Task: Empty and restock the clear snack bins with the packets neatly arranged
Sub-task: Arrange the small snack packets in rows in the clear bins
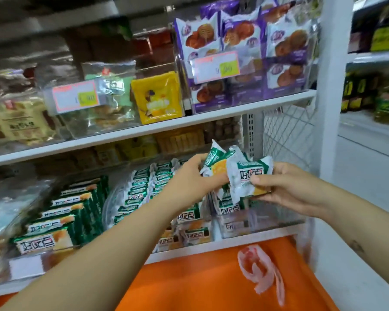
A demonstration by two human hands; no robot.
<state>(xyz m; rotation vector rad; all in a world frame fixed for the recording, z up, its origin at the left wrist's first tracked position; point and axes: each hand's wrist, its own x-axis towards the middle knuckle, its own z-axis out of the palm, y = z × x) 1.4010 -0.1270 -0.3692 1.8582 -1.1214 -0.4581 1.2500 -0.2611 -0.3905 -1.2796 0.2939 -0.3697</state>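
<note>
Pinching packets (241, 176): left hand (190, 176), right hand (288, 187).

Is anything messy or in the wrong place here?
Yes. A crumpled plastic bag lies loose on the orange ledge, not in any bin. One yellow packet also sits alone beside clear-wrapped snacks, so it looks misplaced.
</note>
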